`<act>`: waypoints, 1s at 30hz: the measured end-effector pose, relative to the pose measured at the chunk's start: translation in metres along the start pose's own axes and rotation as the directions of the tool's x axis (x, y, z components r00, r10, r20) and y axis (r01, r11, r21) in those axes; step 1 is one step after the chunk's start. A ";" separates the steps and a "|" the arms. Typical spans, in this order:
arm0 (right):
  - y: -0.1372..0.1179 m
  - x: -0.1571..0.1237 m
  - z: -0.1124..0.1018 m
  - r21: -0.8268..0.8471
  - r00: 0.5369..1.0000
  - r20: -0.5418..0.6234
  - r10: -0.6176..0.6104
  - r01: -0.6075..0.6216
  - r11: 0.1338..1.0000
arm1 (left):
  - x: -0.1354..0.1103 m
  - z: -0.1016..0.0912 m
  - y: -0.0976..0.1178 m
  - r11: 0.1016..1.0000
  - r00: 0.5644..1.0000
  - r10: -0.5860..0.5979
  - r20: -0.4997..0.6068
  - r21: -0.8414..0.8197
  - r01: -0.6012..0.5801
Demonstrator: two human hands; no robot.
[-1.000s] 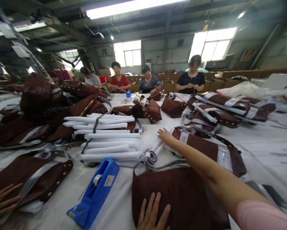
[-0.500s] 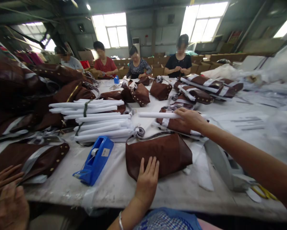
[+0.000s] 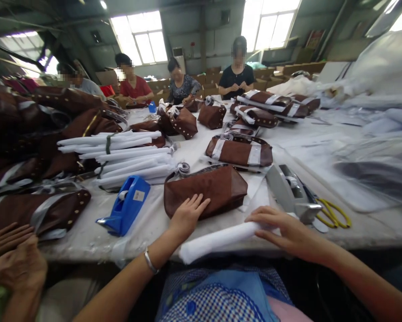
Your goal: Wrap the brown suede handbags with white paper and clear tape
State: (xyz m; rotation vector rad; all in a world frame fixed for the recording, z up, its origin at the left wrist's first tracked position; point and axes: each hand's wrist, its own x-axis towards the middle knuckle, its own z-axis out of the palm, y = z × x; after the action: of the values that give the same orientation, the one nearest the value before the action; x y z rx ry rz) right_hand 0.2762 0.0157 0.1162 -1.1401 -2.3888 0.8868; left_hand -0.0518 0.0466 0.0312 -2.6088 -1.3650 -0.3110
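My left hand [image 3: 187, 214] lies flat, fingers apart, on the near edge of a brown suede bag [image 3: 207, 188] on the white table [image 3: 147, 223]. My right hand [image 3: 281, 228] is closed around one end of a white paper roll [image 3: 214, 241] that lies along the table's front edge, pointing left toward me. A silver bracelet shows on my left wrist.
A blue tape dispenser [image 3: 125, 205] sits left of the bag, a grey one [image 3: 290, 194] and yellow scissors [image 3: 331, 212] to the right. A bundle of white rolls [image 3: 127, 156] and several brown bags cover the table. Another person's hands [image 3: 9, 255] rest at far left; several people sit across.
My right hand drew a white roll from mid-table back to the front edge. The view tipped down and my left hand slid to the bag's near edge.
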 end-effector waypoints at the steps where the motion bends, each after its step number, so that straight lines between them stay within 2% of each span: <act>1: 0.000 -0.005 0.010 -0.076 0.999 -0.033 -0.041 0.038 0.996 | 0.003 -0.004 -0.003 1.000 1.000 0.020 0.022 -0.004 -0.020; 4: 0.001 -0.004 0.044 -0.318 0.966 -0.187 -0.181 0.115 0.941 | 0.012 -0.020 -0.009 0.997 0.992 0.066 0.111 -0.038 -0.062; 7: 0.007 0.018 0.085 -0.495 0.867 -0.376 -0.327 0.110 0.862 | 0.020 -0.036 -0.014 0.994 0.977 0.080 0.199 -0.093 -0.063; 10: 0.018 0.049 0.122 -0.556 0.748 -0.495 -0.443 0.119 0.822 | 0.023 -0.047 -0.015 0.987 0.959 0.086 0.271 -0.156 -0.044; 13: 0.031 0.073 0.143 -0.561 0.689 -0.543 -0.480 0.128 0.818 | 0.020 -0.048 -0.014 0.980 0.957 0.068 0.282 -0.199 -0.011; 15: 0.036 0.083 0.149 -0.554 0.688 -0.559 -0.463 0.105 0.826 | 0.015 -0.042 -0.012 0.980 0.968 0.059 0.245 -0.196 -0.010; 19: 0.037 0.090 0.152 -0.511 0.750 -0.560 -0.351 0.022 0.860 | 0.003 -0.016 -0.003 0.998 0.996 0.008 0.092 -0.058 -0.003; 22: 0.034 0.082 0.149 -0.462 0.756 -0.553 -0.351 0.073 0.884 | -0.004 0.001 0.004 0.999 1.000 0.004 0.001 0.053 -0.004; 24: 0.034 0.071 0.139 -0.457 0.720 -0.570 -0.395 0.121 0.881 | -0.008 0.007 0.007 0.995 0.999 0.007 -0.039 0.095 -0.003; 26: 0.038 0.061 0.123 -0.498 0.703 -0.574 -0.420 0.108 0.860 | -0.011 0.010 0.009 0.993 0.998 0.001 -0.068 0.119 0.007; 27: 0.042 0.058 0.114 -0.527 0.716 -0.560 -0.417 0.080 0.846 | -0.011 0.010 0.010 0.992 0.997 -0.002 -0.079 0.127 0.012; 30: 0.063 0.055 0.087 -0.608 0.800 -0.447 -0.400 0.056 0.792 | -0.014 0.012 0.011 0.990 0.994 0.000 -0.105 0.144 0.015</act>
State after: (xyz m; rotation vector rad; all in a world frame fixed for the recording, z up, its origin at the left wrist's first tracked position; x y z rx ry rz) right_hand 0.2305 0.0560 0.0116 -1.0456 -2.2401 -0.2806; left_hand -0.0491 0.0329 0.0153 -2.4345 -1.3119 -0.3328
